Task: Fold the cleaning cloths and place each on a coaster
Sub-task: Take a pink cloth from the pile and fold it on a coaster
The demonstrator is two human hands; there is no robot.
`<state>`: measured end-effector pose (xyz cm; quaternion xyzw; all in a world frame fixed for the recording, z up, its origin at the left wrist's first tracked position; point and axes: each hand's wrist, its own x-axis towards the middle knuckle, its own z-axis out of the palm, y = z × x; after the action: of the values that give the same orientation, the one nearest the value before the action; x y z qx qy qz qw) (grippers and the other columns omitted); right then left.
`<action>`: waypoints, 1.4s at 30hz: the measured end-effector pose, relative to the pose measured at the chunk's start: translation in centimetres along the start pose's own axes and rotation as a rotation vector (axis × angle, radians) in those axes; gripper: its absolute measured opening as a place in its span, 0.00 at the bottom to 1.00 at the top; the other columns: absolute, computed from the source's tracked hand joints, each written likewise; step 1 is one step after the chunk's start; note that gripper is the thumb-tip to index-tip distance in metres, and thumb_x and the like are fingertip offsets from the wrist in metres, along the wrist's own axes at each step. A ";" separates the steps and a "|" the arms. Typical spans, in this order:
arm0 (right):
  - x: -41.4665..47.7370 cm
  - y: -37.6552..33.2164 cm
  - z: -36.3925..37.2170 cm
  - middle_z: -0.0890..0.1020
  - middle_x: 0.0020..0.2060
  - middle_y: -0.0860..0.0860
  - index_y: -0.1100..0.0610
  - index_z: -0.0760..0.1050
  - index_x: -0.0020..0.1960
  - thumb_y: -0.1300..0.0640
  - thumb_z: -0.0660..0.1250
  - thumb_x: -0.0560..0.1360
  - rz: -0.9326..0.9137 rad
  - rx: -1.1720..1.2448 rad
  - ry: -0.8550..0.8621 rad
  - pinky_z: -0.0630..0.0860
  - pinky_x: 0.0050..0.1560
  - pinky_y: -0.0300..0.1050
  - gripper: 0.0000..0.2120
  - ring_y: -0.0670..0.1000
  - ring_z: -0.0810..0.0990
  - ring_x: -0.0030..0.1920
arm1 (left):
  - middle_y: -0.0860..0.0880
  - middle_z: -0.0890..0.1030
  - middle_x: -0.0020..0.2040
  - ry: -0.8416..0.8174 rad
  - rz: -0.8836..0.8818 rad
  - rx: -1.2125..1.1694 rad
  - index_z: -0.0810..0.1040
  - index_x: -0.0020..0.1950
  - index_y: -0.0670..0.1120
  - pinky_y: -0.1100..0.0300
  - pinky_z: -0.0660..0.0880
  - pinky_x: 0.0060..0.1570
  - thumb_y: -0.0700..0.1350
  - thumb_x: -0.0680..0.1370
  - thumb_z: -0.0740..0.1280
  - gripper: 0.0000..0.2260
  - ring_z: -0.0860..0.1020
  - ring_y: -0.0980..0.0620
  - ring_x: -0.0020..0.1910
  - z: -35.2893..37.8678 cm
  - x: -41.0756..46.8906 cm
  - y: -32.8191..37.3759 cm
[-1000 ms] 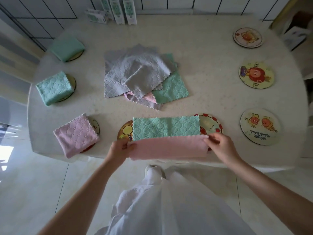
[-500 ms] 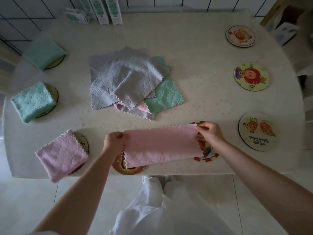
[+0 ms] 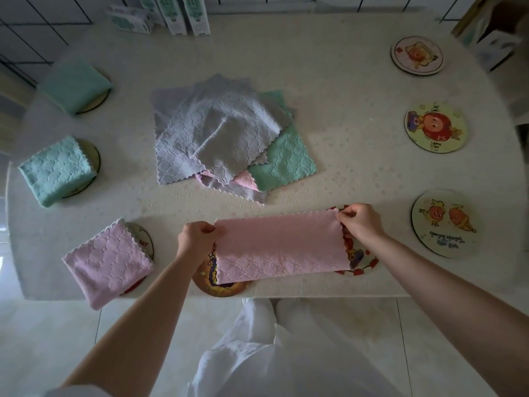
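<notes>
A pink cloth (image 3: 276, 246), folded in half into a long strip, lies at the table's front edge across two coasters (image 3: 217, 285) (image 3: 357, 259). My left hand (image 3: 196, 239) pinches its left end and my right hand (image 3: 360, 220) pinches its upper right corner. A loose pile of grey cloths (image 3: 211, 133), with a green cloth (image 3: 283, 161) and a bit of pink among them, sits mid-table. On coasters at the left rest a folded pink cloth (image 3: 107, 263), a folded teal cloth (image 3: 55, 170) and a folded green cloth (image 3: 73, 85).
Three bare picture coasters line the right side (image 3: 416, 54) (image 3: 435, 128) (image 3: 445, 223). Several white cartons (image 3: 174, 12) stand at the table's far edge by a tiled wall. A box (image 3: 492, 44) sits off the far right corner. My white clothing shows below the table edge.
The near pink half was folded up and over the teal side, so the strip now shows only pink. Both hands moved away from me to the far edge and still hold the cloth.
</notes>
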<state>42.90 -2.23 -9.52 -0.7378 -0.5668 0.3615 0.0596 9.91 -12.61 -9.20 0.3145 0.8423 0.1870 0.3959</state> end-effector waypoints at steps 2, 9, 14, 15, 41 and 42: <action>-0.1 0.1 -0.1 0.83 0.38 0.53 0.57 0.79 0.42 0.51 0.68 0.74 -0.048 -0.031 0.039 0.75 0.43 0.45 0.09 0.53 0.80 0.41 | 0.48 0.82 0.34 0.071 0.018 0.073 0.82 0.42 0.44 0.60 0.77 0.35 0.49 0.73 0.72 0.09 0.79 0.48 0.36 0.0 -0.7 0.4; -6.7 2.2 1.3 0.77 0.48 0.55 0.62 0.75 0.53 0.65 0.67 0.72 -0.618 -0.241 0.209 0.76 0.49 0.45 0.10 0.54 0.77 0.49 | 0.46 0.77 0.54 0.250 0.748 0.435 0.75 0.58 0.44 0.50 0.75 0.52 0.37 0.73 0.65 0.13 0.74 0.48 0.53 4.3 -5.9 -1.2; -11.8 4.5 4.8 0.73 0.65 0.55 0.61 0.68 0.68 0.59 0.60 0.78 -0.933 -0.444 0.018 0.67 0.68 0.49 0.20 0.53 0.69 0.67 | 0.45 0.63 0.75 -0.039 1.069 0.642 0.64 0.74 0.44 0.48 0.59 0.73 0.47 0.78 0.60 0.24 0.59 0.47 0.75 9.2 -9.5 -3.7; -12.4 4.9 5.4 0.70 0.68 0.55 0.61 0.66 0.70 0.57 0.58 0.79 -0.978 -0.494 -0.011 0.64 0.70 0.49 0.21 0.54 0.67 0.69 | 0.45 0.62 0.75 -0.056 1.083 0.708 0.62 0.75 0.43 0.48 0.59 0.73 0.50 0.78 0.59 0.26 0.58 0.47 0.75 9.7 -10.0 -4.1; -9.7 5.4 2.3 0.73 0.42 0.55 0.60 0.72 0.48 0.74 0.73 0.52 -0.882 -0.847 -0.039 0.74 0.32 0.48 0.27 0.55 0.73 0.39 | 0.43 0.61 0.76 0.086 0.684 0.917 0.62 0.75 0.42 0.42 0.58 0.70 0.58 0.77 0.51 0.31 0.59 0.45 0.75 5.3 -11.5 -9.6; -9.7 5.2 2.5 0.74 0.40 0.55 0.60 0.72 0.47 0.73 0.73 0.51 -0.879 -0.856 -0.025 0.74 0.31 0.48 0.26 0.55 0.73 0.38 | 0.43 0.61 0.76 0.089 0.681 0.918 0.62 0.75 0.42 0.42 0.58 0.70 0.58 0.77 0.51 0.31 0.59 0.45 0.75 5.4 -11.5 -9.6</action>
<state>44.62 -13.37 -9.46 -0.3890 -0.9137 0.0519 -0.1053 16.12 -27.06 -11.62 0.6998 0.7040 -0.0680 0.1003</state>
